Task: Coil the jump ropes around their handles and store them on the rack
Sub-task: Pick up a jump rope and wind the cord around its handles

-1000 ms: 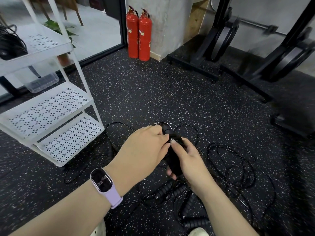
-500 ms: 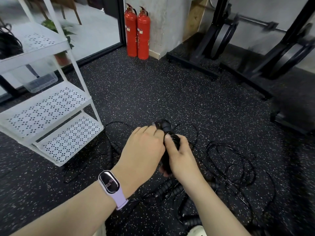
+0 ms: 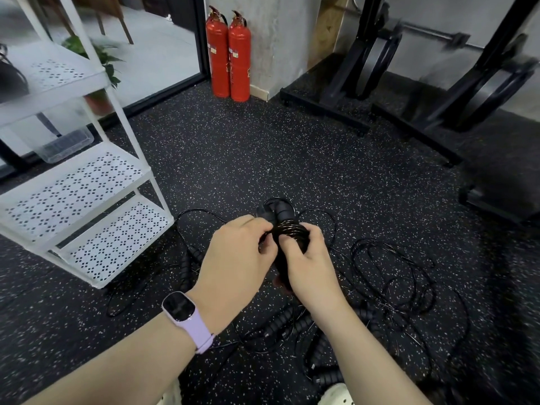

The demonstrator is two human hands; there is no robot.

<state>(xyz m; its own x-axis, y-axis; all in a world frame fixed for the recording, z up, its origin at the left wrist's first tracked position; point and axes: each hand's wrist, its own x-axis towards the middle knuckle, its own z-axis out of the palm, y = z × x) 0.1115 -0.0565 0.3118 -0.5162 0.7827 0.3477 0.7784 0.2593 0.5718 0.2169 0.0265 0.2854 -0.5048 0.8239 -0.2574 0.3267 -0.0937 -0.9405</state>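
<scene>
A black jump rope bundle [image 3: 287, 229], its thin cord coiled round the ribbed handles, is held up above the floor between both hands. My right hand [image 3: 309, 264] grips the handles from the right and below, thumb on the coils. My left hand [image 3: 239, 258] pinches the cord at the bundle's left side. Several more black jump ropes [image 3: 391, 282] lie tangled on the floor below and to the right, with ribbed handles [image 3: 280, 323] near my feet. The white perforated rack [image 3: 87, 182] stands at the left.
Two red fire extinguishers [image 3: 229, 57] stand against the concrete pillar at the back. Black weight-plate stands [image 3: 377, 62] fill the back right. A clear plastic box [image 3: 67, 144] and a potted plant sit behind the rack. A dark coiled item lies on the rack's top shelf.
Both hands have stayed together on the bundle, and more wound cord shows on the handles. The view has shifted a little.
</scene>
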